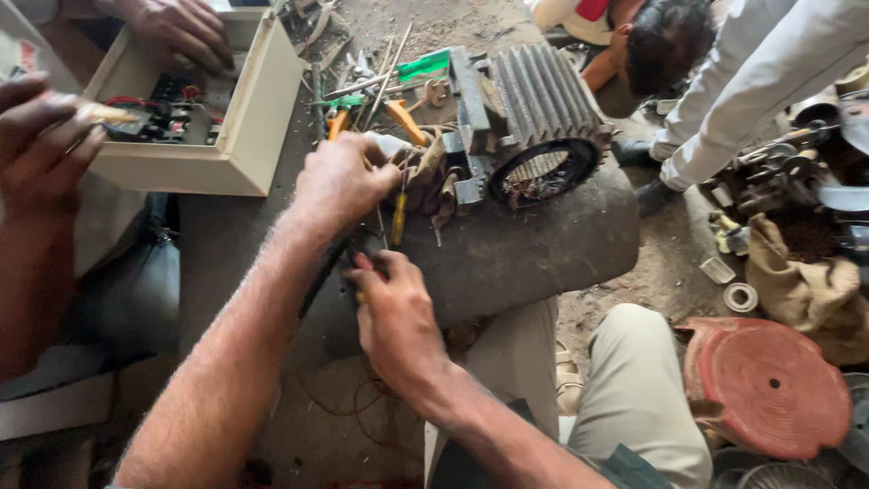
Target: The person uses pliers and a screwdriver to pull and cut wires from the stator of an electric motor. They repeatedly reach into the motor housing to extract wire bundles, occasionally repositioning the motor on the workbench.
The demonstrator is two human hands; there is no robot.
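Ribbed grey motor housing (543, 100) | left hand (342, 181) grips frayed wires (425, 177)

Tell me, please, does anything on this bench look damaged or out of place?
Yes: the grey ribbed motor housing lies on its side with its end cover off, frayed windings showing inside. Pliers and screwdrivers lie scattered behind it, and an open switch box shows exposed wiring.

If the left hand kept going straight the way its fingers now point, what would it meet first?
The left hand points up and to the right. First in that line, probably, is the orange-handled pliers, then the grey finned motor housing. Depth is hard to judge from this head view.
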